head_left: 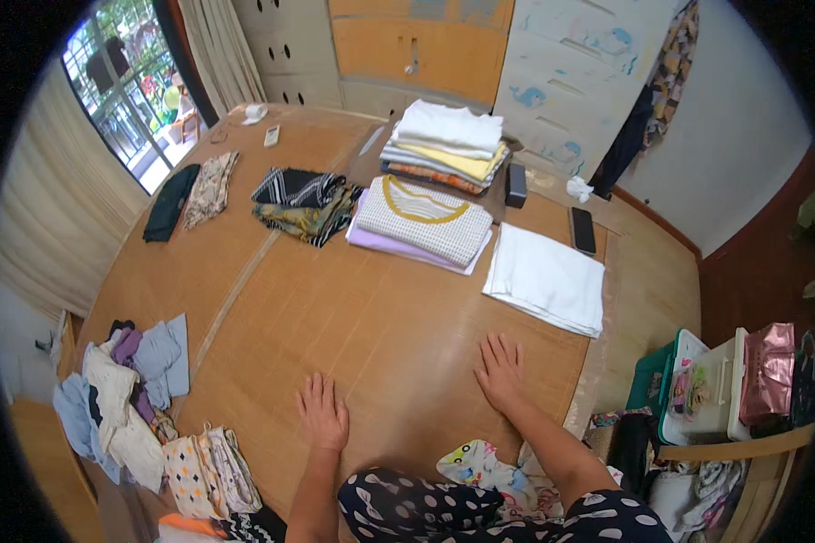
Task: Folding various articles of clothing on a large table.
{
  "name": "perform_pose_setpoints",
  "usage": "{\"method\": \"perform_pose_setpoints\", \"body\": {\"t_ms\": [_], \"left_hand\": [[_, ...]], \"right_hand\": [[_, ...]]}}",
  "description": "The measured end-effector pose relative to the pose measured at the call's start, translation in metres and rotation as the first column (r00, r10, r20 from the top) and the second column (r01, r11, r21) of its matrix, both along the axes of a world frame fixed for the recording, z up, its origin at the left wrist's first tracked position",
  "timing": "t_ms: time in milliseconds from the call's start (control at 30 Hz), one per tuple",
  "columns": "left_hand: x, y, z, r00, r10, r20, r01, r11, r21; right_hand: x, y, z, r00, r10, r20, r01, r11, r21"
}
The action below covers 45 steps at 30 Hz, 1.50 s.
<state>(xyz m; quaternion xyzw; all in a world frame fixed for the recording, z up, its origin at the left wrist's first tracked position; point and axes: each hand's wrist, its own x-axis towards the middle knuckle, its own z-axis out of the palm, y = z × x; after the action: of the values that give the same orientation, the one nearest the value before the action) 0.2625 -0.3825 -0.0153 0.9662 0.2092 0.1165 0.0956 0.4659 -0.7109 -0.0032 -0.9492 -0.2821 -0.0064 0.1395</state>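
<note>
My left hand [323, 414] lies flat, palm down, on the brown mat [299, 305], fingers slightly apart and holding nothing. To the right, my right hand [501, 370] rests palm down on the same mat with spread fingers, just below a folded white cloth [547, 278]. Farther off sits a folded white patterned top with a mustard neckline [424, 210] on a lilac cloth [407, 250]. Behind it rises a stack of folded clothes with a white one on top [448, 129]. Folded black patterned garments [299, 186] lie left of these.
A loose heap of clothes [125, 407] and folded printed fabrics [210, 472] lie at the left. Dark green [171, 203] and floral [210, 189] folded pieces are at the far left. A phone [582, 231] is at the right edge, above plastic bins [703, 394].
</note>
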Motion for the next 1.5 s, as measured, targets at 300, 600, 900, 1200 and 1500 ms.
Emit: {"method": "perform_pose_setpoints", "body": {"t_ms": [300,600,900,1200,1500], "left_hand": [[-0.001,-0.001,-0.008,0.998,0.021,0.059,-0.02,1.0,-0.011],[-0.001,-0.004,0.002,0.997,0.044,-0.058,-0.045,0.999,-0.026],[0.0,-0.005,0.004,0.997,0.039,-0.065,-0.039,0.999,0.006],[-0.003,0.0,0.003,0.997,0.056,-0.056,-0.056,0.998,-0.012],[-0.001,-0.003,0.003,0.996,0.061,-0.068,-0.063,0.998,-0.026]], "right_hand": [[-0.013,-0.056,-0.008,0.973,-0.227,0.043,0.228,0.974,0.002],[-0.01,-0.053,-0.018,0.969,-0.243,0.047,0.242,0.97,0.016],[-0.008,-0.053,-0.023,0.964,-0.254,0.081,0.257,0.966,-0.035],[-0.009,-0.05,-0.023,0.965,-0.245,0.092,0.248,0.969,-0.018],[-0.009,-0.053,-0.021,0.968,-0.241,0.068,0.24,0.97,0.033]]}}
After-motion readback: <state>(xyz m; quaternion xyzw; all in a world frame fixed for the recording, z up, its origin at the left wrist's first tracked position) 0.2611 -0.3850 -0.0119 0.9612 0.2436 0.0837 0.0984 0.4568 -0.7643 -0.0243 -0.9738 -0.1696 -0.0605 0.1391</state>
